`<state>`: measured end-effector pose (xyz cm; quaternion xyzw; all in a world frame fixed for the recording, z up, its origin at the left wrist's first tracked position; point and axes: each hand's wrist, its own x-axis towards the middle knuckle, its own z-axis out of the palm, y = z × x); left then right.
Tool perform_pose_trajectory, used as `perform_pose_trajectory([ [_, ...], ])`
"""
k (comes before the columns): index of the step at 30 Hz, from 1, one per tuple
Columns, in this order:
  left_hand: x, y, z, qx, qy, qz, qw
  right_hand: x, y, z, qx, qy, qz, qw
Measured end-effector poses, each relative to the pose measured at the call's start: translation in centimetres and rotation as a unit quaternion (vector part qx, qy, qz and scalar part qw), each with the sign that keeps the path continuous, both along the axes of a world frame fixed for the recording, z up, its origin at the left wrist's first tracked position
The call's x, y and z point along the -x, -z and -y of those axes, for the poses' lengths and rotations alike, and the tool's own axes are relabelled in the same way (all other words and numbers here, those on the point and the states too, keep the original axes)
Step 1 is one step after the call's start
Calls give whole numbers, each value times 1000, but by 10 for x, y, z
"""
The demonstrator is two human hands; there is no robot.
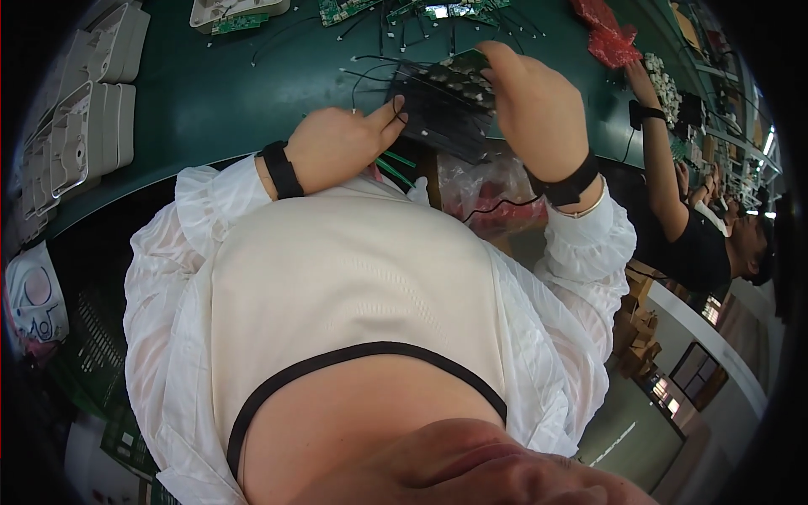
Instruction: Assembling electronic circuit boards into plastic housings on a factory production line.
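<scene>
cream top nearest | left hand beside black wire, right hand at dark bag; grips unclear | bag likely light, slippery: hold edge

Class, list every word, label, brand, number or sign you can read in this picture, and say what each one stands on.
No text can be read with certainty.
White bag, far left: dark printed marks, too unclear to read.
Green circuit boards, top: any markings are too small.
Dark flat item between the left hand and right hand: no readable text.
</scene>
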<state>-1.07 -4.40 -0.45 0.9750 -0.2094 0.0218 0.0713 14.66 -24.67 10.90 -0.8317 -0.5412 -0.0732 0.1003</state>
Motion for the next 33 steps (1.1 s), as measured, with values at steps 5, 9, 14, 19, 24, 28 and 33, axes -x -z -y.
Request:
perform_pose_trajectory([
  [5,1,2,-4,22,5,13,1000,-5,1,10,-22,0,-28,999],
  [9,2,2,-3,16,4,14,1000,-3,1,7,-17,-3,-27,999],
  [14,3,5,-2,39,2,13,999,-23,8,-15,-25,-22,-11,999],
  [19,-1,-1,0,38,11,-7,999,-120,39,-27,-11,9,-38,999],
  [24,-3,-9,-3,61,-3,-32,998,-164,28,-10,-5,-9,-318,948],
  [28,-12,-10,-25,194,11,12,981,-149,-13,32,-151,-57,-295,942],
  [33,-44,-27,-21,429,-35,63,901,-147,15,90,-426,137,-537,715],
])
